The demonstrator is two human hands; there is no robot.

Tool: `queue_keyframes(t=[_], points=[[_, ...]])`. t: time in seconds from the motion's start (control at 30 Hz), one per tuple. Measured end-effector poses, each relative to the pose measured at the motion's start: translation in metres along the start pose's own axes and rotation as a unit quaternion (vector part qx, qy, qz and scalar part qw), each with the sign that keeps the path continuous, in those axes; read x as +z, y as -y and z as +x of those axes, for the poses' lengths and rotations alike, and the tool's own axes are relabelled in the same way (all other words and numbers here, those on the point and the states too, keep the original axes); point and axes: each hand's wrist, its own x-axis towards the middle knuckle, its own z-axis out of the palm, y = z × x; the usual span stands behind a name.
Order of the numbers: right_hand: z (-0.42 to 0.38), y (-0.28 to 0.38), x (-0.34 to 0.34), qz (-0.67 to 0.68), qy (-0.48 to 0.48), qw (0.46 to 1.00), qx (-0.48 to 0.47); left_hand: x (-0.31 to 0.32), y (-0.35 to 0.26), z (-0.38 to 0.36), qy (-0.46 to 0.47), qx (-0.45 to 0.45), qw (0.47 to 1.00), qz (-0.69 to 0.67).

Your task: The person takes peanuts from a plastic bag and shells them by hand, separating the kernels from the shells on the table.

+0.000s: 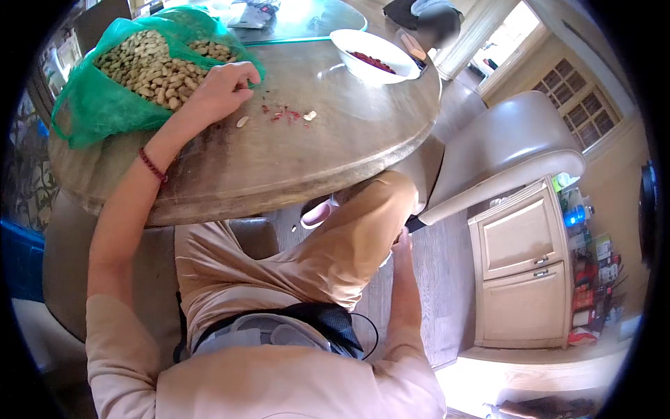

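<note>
My left hand (225, 89) rests at the right edge of an open green plastic bag (94, 112). Its fingers curl downward, and whatever they may hold is hidden. Unshelled peanuts (157, 70) fill the bag. Just right of the hand, red skin bits (283, 114) lie scattered on the wooden table (314, 153), with a pale shell piece (310, 116) beside them and another shell piece (242, 121) nearer me. My right hand (403, 241) hangs low beside my bent knee, its fingers mostly out of sight. A white bowl (349, 45) at the far right contains dark red peanut kernels (373, 63).
A glass panel (307, 21) with a clear plastic package (252, 12) on it covers the table's far part. To the right stand a padded chair (502, 146) and a cabinet (523, 272). A pink slipper (317, 214) lies on the floor. A person (422, 17) is at the far side.
</note>
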Motion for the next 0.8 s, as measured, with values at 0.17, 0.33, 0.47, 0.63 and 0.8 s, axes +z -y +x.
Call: queue_keyframes(t=[0.17, 0.33, 0.47, 0.63, 0.8], points=[[-0.014, -0.023, -0.020, 0.050, -0.052, 0.997, 0.032, -0.002, 0.000, 0.000, 0.028, -0.029, 0.999, -0.021], [-0.011, -0.026, -0.038, 0.052, -0.092, 0.993, 0.047, 0.000, 0.005, 0.002, 0.028, -0.024, 0.999, -0.007], [0.023, -0.006, -0.035, 0.058, -0.132, 0.989, 0.039, 0.002, 0.005, -0.001, -0.001, 0.015, 1.000, -0.003], [-0.070, 0.091, 0.089, 0.059, -0.057, 0.968, -0.239, 0.007, 0.009, -0.001, -0.029, 0.016, 0.999, -0.009], [-0.195, 0.167, 0.218, -0.095, 0.250, 0.902, -0.338, 0.010, 0.012, -0.001, -0.050, 0.024, 0.998, -0.026]])
